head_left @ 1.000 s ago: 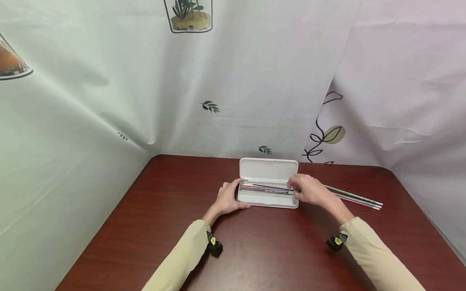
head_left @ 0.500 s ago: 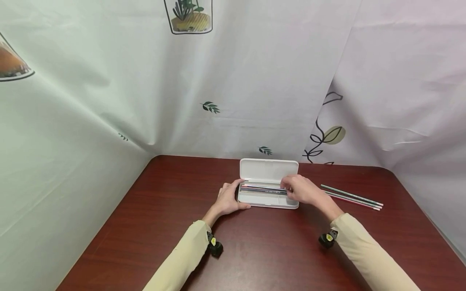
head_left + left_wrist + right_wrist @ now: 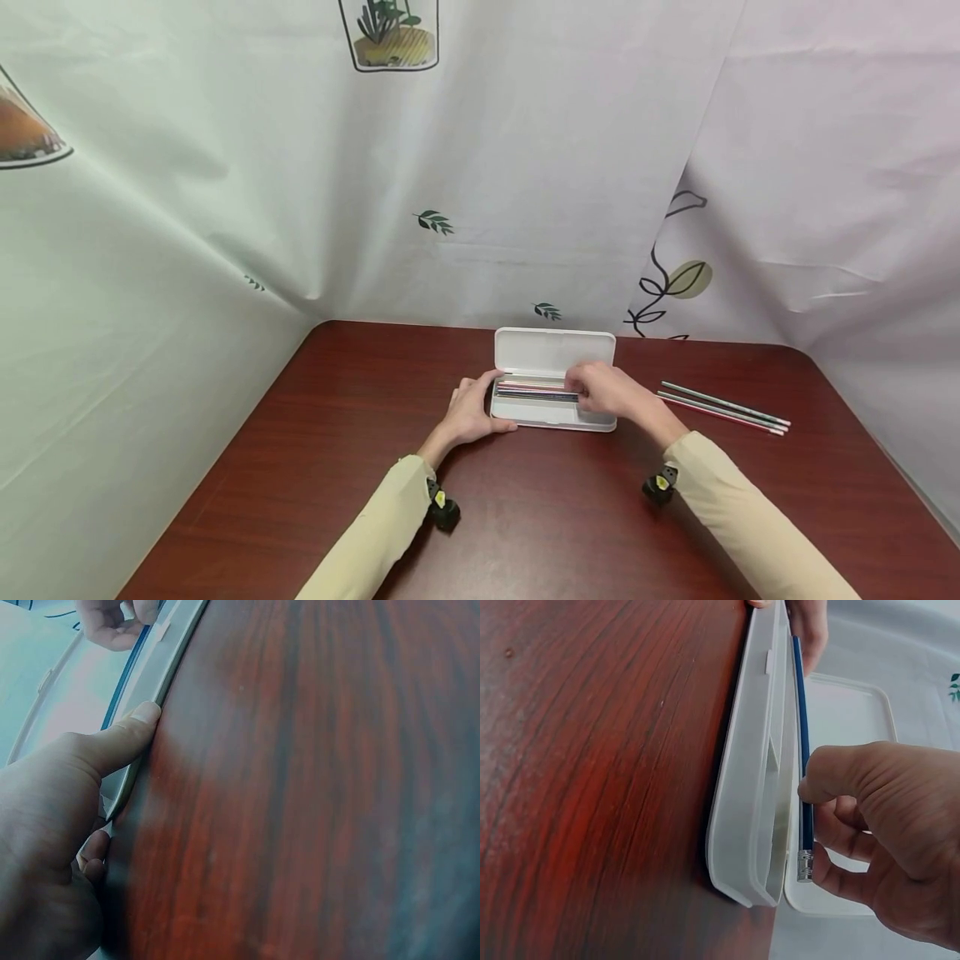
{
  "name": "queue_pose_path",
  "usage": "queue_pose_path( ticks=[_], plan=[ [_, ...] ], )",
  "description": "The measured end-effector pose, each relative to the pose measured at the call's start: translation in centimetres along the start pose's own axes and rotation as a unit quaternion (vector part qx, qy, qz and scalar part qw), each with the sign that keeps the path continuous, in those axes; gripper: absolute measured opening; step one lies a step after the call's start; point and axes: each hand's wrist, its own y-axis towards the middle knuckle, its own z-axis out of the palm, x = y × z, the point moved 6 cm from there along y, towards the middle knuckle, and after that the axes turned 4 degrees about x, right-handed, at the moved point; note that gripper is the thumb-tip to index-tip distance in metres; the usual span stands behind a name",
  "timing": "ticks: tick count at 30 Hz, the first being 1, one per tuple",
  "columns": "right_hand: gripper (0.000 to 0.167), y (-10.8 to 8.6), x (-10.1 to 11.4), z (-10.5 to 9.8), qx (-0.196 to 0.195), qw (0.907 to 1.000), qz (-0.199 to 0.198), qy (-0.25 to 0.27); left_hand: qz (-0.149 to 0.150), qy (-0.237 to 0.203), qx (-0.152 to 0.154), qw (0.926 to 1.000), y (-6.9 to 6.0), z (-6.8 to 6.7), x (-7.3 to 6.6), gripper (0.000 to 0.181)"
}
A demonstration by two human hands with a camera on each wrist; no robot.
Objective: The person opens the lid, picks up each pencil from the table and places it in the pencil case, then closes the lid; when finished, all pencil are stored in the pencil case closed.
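Note:
A white pencil case [image 3: 553, 416] lies with its lid [image 3: 553, 350] raised, several pencils [image 3: 536, 393] lengthwise inside. My left hand [image 3: 468, 412] grips its left end, the thumb along the front wall, as the left wrist view also shows with that hand [image 3: 60, 795]. Over the right half of the case is my right hand [image 3: 609, 390]. In the right wrist view the same hand [image 3: 900, 817] pinches a dark blue pencil [image 3: 803, 727] near its metal end, with the thumb on one side and curled fingers on the other. Some fingertips are hidden in the head view.
To the right of the case several long pencils [image 3: 723, 407] lie on the dark red table [image 3: 375, 375], slanting toward the right. A white patterned cloth [image 3: 525, 167] hangs behind the table and at both sides.
My right hand has moved left along the case, uncovering more of its right end and of the pencils on the table. My left hand has stayed in place.

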Motion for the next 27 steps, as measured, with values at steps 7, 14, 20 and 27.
queue_pose_path(
  ticks=[7, 14, 20, 27],
  plan=[
    [0.024, 0.5, 0.2, 0.2, 0.009, 0.9997, -0.018, -0.016, 0.003, -0.002, -0.002, 1.0, 0.0, 0.0, 0.0, 0.091],
    [0.022, 0.5, 0.2, 0.3, 0.012, 0.9997, -0.022, -0.001, 0.003, 0.002, 0.001, 1.0, -0.1, -0.1, -0.1, 0.091],
    [0.016, -0.6, -0.8, -0.4, -0.026, 0.9996, 0.003, 0.009, 0.003, 0.0, 0.002, 1.0, -0.1, 0.0, 0.0, 0.092],
    [0.013, -4.2, -3.4, -2.4, -0.096, 0.9944, 0.038, 0.022, 0.002, 0.001, 0.005, 1.0, -0.1, -0.1, -0.1, 0.092]
  ],
)
